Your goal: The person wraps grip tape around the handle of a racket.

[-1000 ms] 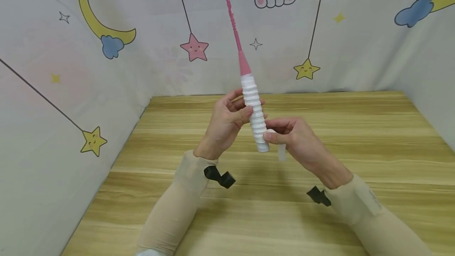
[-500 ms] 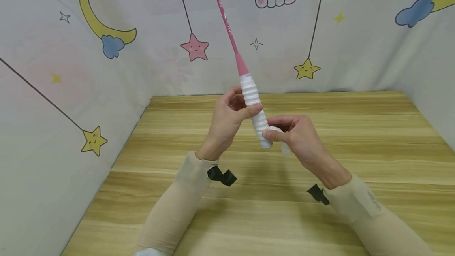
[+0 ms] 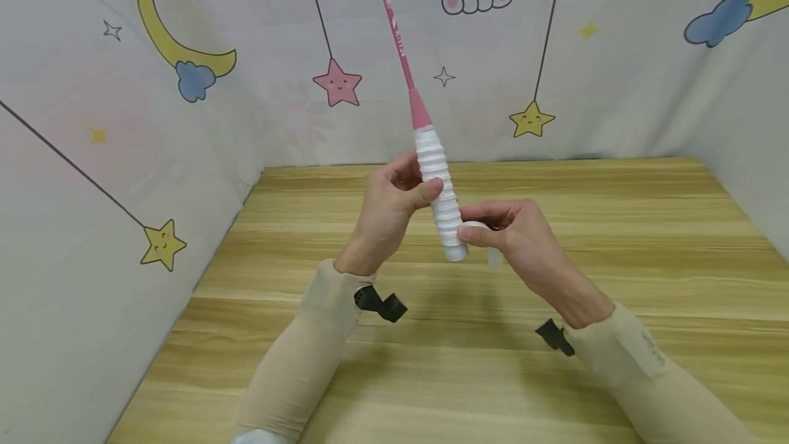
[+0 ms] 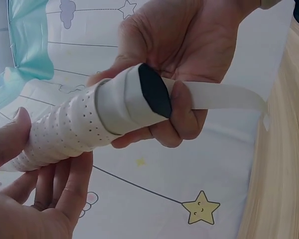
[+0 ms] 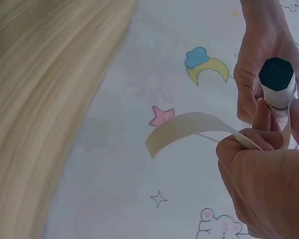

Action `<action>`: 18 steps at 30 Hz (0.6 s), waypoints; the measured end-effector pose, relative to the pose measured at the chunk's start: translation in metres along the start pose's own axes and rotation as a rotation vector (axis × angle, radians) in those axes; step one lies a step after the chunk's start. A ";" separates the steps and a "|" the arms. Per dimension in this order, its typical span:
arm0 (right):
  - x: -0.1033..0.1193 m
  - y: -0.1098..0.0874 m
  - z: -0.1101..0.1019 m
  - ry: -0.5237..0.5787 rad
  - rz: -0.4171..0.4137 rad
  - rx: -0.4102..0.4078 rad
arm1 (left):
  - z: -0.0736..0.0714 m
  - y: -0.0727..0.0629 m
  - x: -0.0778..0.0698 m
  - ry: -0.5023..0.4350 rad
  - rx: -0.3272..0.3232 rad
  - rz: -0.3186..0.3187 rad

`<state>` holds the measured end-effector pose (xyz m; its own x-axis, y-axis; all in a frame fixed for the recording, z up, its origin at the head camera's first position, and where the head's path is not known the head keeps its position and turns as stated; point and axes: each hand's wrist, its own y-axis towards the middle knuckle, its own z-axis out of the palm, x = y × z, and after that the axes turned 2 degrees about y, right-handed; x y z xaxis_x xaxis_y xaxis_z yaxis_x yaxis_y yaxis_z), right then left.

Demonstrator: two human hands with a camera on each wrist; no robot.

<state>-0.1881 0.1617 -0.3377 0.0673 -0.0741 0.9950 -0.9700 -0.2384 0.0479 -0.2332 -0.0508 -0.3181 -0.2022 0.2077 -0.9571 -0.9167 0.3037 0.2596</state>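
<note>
A badminton racket with a thin pink shaft (image 3: pixel 394 26) is held slanting up over the table, its head out of view. White ridged, perforated grip tape winds round the handle (image 3: pixel 433 149). My left hand (image 3: pixel 385 214) grips the middle of the handle, thumb across the front and fingers behind. Down by the butt, my right hand (image 3: pixel 533 245) pinches the tape against the handle's right side. The loose tape tail (image 5: pixel 189 124) passes through the right fingers and curves away. In the left wrist view, the dark octagonal butt end (image 4: pixel 154 92) shows beyond a smooth, unridged band.
Below the hands lies a wood-grain table (image 3: pixel 431 362). A white cloth backdrop (image 3: pixel 246 19) with printed stars and moons stands behind and at both sides. Black wrist cameras, one of them the left camera (image 3: pixel 382 303), stick out from the beige sleeves.
The racket tilted left, then came partly back. My left thumb slid right across the handle and back. The tape tail below my right hand shows shorter than a second ago.
</note>
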 end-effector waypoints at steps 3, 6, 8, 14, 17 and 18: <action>0.000 0.000 0.000 0.007 0.005 -0.001 | -0.002 0.000 0.002 -0.034 0.015 -0.004; -0.001 0.000 -0.001 0.025 0.013 0.003 | -0.003 0.000 0.003 -0.076 0.023 -0.012; -0.001 0.000 -0.001 0.042 0.019 0.007 | -0.003 0.001 0.003 -0.110 0.025 -0.022; -0.002 0.001 -0.002 0.076 0.037 0.012 | -0.002 0.002 0.001 -0.208 0.038 -0.051; -0.003 0.002 -0.001 0.065 0.041 0.018 | -0.002 0.002 0.000 -0.249 0.061 -0.061; -0.003 0.002 -0.001 0.060 0.041 0.023 | -0.001 0.002 0.000 -0.264 0.068 -0.065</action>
<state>-0.1903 0.1620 -0.3406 0.0128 -0.0260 0.9996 -0.9658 -0.2591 0.0056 -0.2353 -0.0516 -0.3182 -0.0390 0.4187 -0.9073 -0.8979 0.3837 0.2156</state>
